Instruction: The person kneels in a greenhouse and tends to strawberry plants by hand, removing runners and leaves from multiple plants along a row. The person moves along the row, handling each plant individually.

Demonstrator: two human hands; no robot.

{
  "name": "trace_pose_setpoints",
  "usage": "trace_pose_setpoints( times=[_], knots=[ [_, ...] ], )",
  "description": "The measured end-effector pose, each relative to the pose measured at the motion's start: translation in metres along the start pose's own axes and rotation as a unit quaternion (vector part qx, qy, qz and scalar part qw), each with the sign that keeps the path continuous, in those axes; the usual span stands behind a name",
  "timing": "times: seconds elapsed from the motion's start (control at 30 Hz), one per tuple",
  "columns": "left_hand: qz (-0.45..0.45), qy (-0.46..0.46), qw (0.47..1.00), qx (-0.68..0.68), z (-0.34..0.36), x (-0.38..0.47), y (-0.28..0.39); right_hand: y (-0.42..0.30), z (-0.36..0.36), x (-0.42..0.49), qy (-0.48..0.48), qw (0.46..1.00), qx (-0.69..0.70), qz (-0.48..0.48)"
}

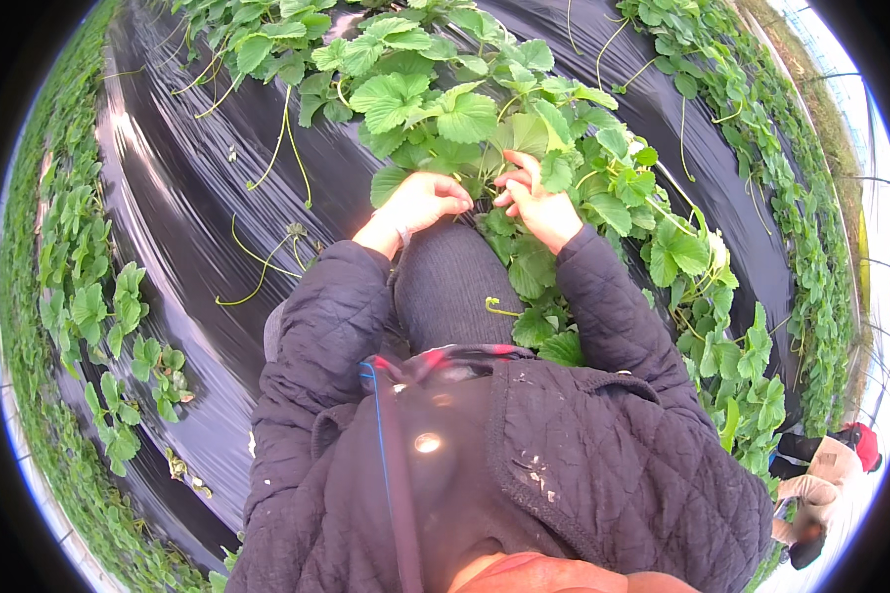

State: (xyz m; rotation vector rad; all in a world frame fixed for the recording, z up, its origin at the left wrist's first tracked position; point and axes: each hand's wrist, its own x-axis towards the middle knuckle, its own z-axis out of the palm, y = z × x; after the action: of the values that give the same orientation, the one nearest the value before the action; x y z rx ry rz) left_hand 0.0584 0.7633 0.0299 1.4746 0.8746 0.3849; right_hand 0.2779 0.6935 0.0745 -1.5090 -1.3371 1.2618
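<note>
Before me grows a row of leafy strawberry plants (467, 115) in black plastic mulch film. My left hand (424, 204) is at the base of one plant, just above my knee, its thumb and index fingertips pinched together. Whether a thin stem is between those fingertips cannot be made out. Opposite it, my right hand (540, 207) reaches in among the stems and leaves with its fingers bent and apart; I see nothing held in it. Leaves partly surround its fingers. A cut-looking runner tip (500, 307) curls beside my thigh.
Black mulch film (185, 200) covers the ground on both sides, with loose runners (256, 270) lying on it. More strawberry rows stand at the left (89, 304) and right (779, 178). A person (823, 482) in a red hat bends over at the lower right.
</note>
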Motion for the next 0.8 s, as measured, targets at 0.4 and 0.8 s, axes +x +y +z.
trace_pose_setpoints(
  times=[0.4,0.8],
  knots=[
    [0.042,0.053,0.988,-0.136,0.002,-0.018,0.030,0.013,0.011,-0.004,0.039,0.990,-0.107,-0.086],
    [0.204,0.110,0.953,-0.197,-0.024,-0.100,0.107,-0.037,0.008,-0.036,0.085,0.987,0.003,-0.140]
  ],
)
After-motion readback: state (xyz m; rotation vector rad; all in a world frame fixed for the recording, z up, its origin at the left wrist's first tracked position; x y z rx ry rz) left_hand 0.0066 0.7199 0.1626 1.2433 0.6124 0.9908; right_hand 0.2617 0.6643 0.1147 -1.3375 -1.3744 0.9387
